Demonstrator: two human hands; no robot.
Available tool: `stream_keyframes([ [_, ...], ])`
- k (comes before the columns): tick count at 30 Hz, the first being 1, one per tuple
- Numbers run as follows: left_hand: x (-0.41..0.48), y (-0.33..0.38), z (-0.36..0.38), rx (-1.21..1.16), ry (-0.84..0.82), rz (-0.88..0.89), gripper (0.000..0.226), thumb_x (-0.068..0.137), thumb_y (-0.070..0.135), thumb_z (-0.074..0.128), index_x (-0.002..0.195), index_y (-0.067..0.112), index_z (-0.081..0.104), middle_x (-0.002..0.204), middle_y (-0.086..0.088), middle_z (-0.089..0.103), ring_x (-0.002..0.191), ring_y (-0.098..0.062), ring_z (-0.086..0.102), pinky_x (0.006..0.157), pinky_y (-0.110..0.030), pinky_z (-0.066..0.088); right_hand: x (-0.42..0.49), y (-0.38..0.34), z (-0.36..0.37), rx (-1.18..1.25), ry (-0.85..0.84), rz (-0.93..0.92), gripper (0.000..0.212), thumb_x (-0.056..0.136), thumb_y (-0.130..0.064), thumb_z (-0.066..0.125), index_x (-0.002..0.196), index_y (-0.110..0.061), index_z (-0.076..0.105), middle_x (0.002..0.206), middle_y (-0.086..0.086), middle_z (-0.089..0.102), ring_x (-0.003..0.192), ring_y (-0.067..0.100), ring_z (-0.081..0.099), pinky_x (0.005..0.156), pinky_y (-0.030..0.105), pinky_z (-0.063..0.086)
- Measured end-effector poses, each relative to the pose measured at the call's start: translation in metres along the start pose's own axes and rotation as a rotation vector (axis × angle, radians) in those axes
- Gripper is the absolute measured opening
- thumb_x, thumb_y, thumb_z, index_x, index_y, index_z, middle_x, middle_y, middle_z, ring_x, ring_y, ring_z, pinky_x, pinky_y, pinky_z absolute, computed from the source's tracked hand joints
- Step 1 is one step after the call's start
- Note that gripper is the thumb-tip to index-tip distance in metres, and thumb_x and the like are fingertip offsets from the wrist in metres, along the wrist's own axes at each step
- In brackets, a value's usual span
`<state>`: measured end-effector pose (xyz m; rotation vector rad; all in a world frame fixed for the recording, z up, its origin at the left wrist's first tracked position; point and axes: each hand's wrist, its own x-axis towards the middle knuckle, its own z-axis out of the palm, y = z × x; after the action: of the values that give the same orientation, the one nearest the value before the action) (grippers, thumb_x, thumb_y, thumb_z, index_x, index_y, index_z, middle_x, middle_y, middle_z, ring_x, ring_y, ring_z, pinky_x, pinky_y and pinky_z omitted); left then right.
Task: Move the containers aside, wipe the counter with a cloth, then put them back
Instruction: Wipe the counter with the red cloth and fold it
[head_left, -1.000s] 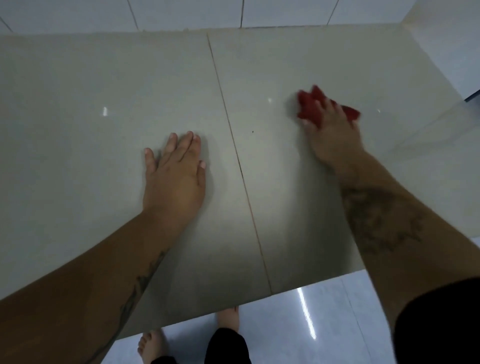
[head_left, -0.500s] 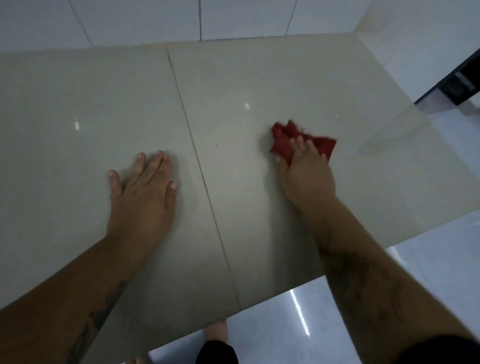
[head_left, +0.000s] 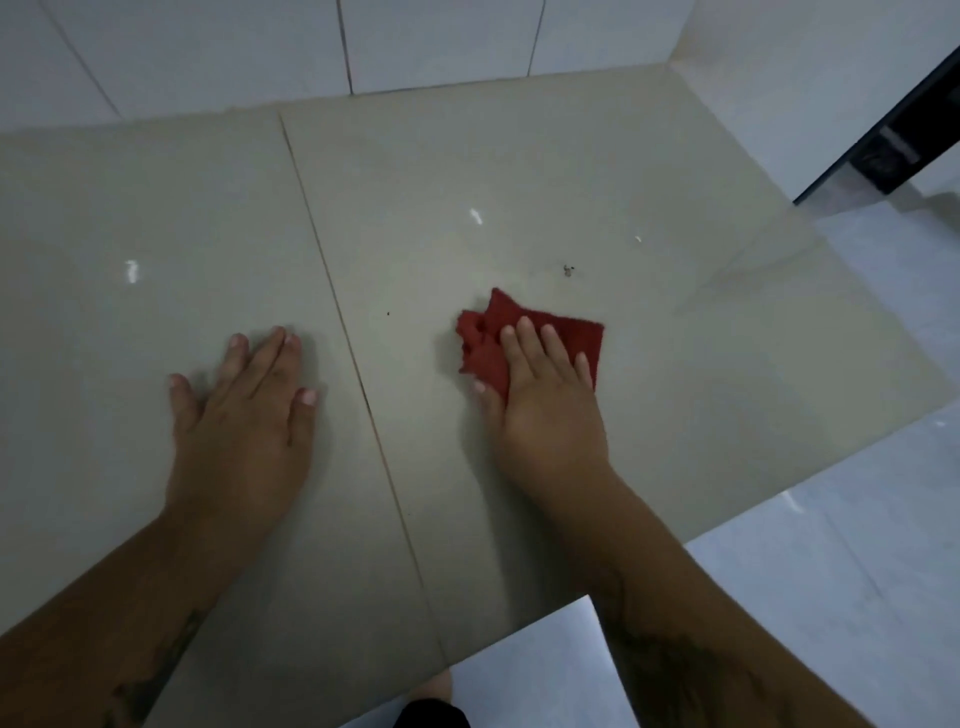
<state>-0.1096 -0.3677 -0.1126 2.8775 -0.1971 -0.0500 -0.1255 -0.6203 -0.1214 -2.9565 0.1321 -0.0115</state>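
A crumpled red cloth (head_left: 519, 332) lies on the glossy beige counter (head_left: 467, 171), right of the tile seam (head_left: 358, 374). My right hand (head_left: 545, 405) presses flat on the cloth with straight fingers, covering its near half. My left hand (head_left: 244, 415) rests palm down on the bare counter, left of the seam, fingers spread. No containers are in view.
A small dark speck of dirt (head_left: 568, 269) sits beyond the cloth, and a tiny dot (head_left: 388, 314) lies near the seam. White tiled wall (head_left: 441, 41) bounds the back. The counter's right and front edges drop to pale floor (head_left: 857, 545). A dark doorway (head_left: 904, 130) is at far right.
My right hand has drawn the red cloth toward me and leftward across the counter. My left hand has stayed planted. The view has shifted, showing more of the counter's right edge.
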Motion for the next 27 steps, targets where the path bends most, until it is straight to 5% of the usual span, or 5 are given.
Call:
stream_keyframes([
  [7,0.028,0.037,0.010,-0.051,0.017,0.025,0.055,0.099,0.039,0.022,0.151,0.018,0.021,0.158,0.001,0.020,0.147,-0.021,0.006,0.111,-0.059,-0.003,0.117,-0.009,-0.014,-0.068,-0.134,-0.279,0.054,0.099,-0.046,0.037,0.148,-0.023,0.034,0.155,-0.003,0.034,0.144,0.019,0.026,0.116,0.046,0.010],
  [11,0.034,0.034,0.015,-0.010,0.018,0.019,0.059,0.098,0.044,0.015,0.149,0.018,0.025,0.156,-0.001,0.026,0.146,-0.022,0.012,0.110,-0.061,0.004,0.199,0.069,-0.048,-0.063,-0.131,-0.148,0.046,0.098,-0.043,0.042,0.140,-0.023,0.045,0.139,0.007,0.053,0.127,0.028,0.048,0.109,0.041,0.029],
  [16,0.033,0.037,0.015,-0.012,0.001,0.022,0.062,0.095,0.047,0.012,0.149,0.019,0.025,0.157,0.002,0.025,0.146,-0.019,0.012,0.112,-0.059,0.003,0.165,0.137,-0.055,0.171,-0.170,0.203,0.062,0.101,-0.050,0.032,0.155,-0.022,0.017,0.159,0.017,0.020,0.144,0.035,0.023,0.117,0.040,0.019],
  [24,0.030,0.039,0.010,-0.069,0.011,0.014,0.062,0.096,0.047,0.011,0.151,0.019,0.021,0.157,0.001,0.023,0.147,-0.017,0.009,0.114,-0.056,-0.001,-0.011,0.001,-0.012,0.143,-0.188,-0.369,0.061,0.097,-0.055,0.033,0.151,-0.029,0.025,0.160,-0.008,0.018,0.148,0.010,0.008,0.117,0.032,-0.002],
  [27,0.031,0.039,0.009,-0.062,-0.002,0.017,0.061,0.097,0.045,0.011,0.151,0.019,0.022,0.157,0.002,0.023,0.147,-0.016,0.009,0.115,-0.055,-0.001,0.016,0.029,-0.015,0.060,-0.083,-0.376,0.061,0.094,-0.047,0.039,0.148,-0.018,0.038,0.154,0.002,0.036,0.143,0.021,0.031,0.116,0.040,0.022],
])
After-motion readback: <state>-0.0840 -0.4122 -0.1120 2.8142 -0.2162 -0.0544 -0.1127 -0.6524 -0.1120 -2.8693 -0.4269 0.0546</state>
